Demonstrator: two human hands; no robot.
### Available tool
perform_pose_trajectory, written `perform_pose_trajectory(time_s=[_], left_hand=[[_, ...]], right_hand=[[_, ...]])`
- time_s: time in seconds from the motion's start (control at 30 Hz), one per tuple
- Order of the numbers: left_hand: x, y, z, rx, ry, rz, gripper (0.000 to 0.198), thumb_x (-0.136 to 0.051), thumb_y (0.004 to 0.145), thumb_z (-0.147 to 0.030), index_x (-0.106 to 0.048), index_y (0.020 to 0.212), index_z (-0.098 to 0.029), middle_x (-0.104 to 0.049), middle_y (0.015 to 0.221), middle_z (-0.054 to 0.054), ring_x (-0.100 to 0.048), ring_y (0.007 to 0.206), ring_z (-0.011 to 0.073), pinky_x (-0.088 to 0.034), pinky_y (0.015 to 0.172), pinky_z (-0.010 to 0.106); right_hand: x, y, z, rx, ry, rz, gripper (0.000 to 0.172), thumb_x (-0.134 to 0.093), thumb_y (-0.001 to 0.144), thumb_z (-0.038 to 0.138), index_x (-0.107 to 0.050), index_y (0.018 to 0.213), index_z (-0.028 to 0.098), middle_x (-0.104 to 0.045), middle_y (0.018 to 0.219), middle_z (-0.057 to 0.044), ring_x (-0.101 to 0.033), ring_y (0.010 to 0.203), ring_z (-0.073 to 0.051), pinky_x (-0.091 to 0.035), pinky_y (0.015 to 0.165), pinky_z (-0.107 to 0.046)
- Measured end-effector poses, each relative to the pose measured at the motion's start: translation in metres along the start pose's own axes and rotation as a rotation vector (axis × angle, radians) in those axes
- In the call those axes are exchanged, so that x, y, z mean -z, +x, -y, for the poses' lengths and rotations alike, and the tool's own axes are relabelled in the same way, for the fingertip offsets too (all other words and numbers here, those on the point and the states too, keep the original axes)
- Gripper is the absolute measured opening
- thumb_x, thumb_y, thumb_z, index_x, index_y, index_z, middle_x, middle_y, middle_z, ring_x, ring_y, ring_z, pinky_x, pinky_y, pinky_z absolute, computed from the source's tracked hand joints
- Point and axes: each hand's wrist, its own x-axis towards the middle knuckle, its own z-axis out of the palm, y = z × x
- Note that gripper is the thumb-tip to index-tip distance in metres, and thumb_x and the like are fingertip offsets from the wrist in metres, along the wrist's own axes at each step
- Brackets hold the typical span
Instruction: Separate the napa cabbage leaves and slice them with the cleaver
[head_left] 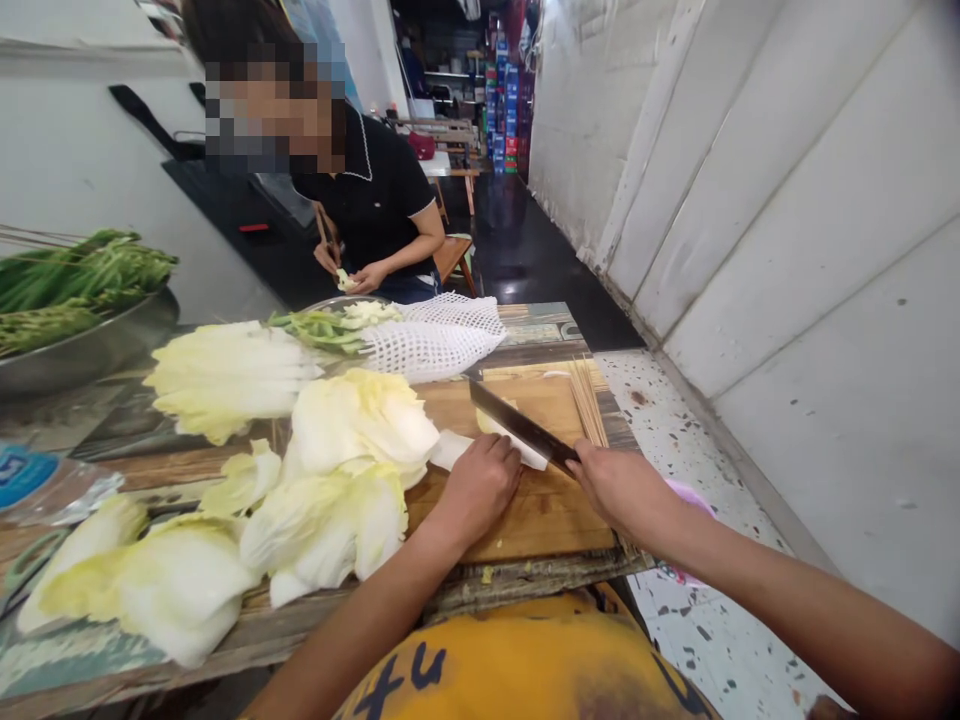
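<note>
The right hand (619, 490) has its fingers wrapped round a knife (519, 422), blade slanting over a pale cabbage leaf (450, 449) on the wooden board (551, 522); the left hand (484, 482), fingers curled, holds that leaf down.

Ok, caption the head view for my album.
Left fingers rest on cabbage, right fingers grip a knife over a cutting board.

A metal bowl (97, 347) holds greens (86, 275) at left; coloured boxes (511, 105) stand stacked far back.
</note>
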Motion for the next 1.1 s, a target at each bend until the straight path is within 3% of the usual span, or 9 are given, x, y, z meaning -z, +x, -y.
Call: perform_pose_trajectory(time_s=[0.5,0.63,0.93,1.1], left_hand=[[-0.001,0.0,0.002,-0.001,-0.05,0.013,0.021,-0.043,0.089,-0.018,-0.062,0.096,-0.013,-0.06,0.093,0.011,-0.052,0.095,0.0246,-0.047,0.084,0.038],[-0.002,0.003,0.004,-0.004,-0.052,0.003,0.022,-0.043,0.089,-0.019,-0.063,0.092,-0.012,-0.061,0.092,0.012,-0.053,0.092,0.0238,-0.048,0.084,0.038],[-0.007,0.004,0.006,0.029,0.026,-0.041,0.023,-0.044,0.088,-0.02,-0.064,0.086,-0.011,-0.062,0.089,0.013,-0.055,0.087,0.0231,-0.049,0.083,0.037],[-0.006,0.0,0.009,0.051,-0.021,-0.071,0.022,-0.042,0.089,-0.022,-0.062,0.095,-0.013,-0.062,0.092,0.011,-0.056,0.09,0.0223,-0.048,0.083,0.037]], right_hand=[[0.013,0.017,-0.006,0.067,-0.01,0.06,0.024,-0.036,0.094,0.03,-0.055,0.091,0.015,-0.07,0.076,-0.014,-0.068,0.071,-0.026,-0.042,0.056,-0.028],[0.015,0.021,0.001,0.057,-0.039,0.081,0.024,-0.037,0.094,0.027,-0.056,0.093,0.013,-0.07,0.073,-0.015,-0.068,0.069,-0.028,-0.045,0.056,-0.03],[0.017,0.047,0.03,0.14,-0.031,0.009,0.024,-0.038,0.088,0.012,-0.058,0.103,0.009,-0.07,0.09,-0.018,-0.068,0.087,-0.027,-0.05,0.07,-0.032],[0.01,0.051,0.007,0.165,0.018,-0.022,0.025,-0.043,0.09,0.025,-0.059,0.105,0.011,-0.07,0.096,-0.017,-0.067,0.09,-0.025,-0.048,0.073,-0.028]])
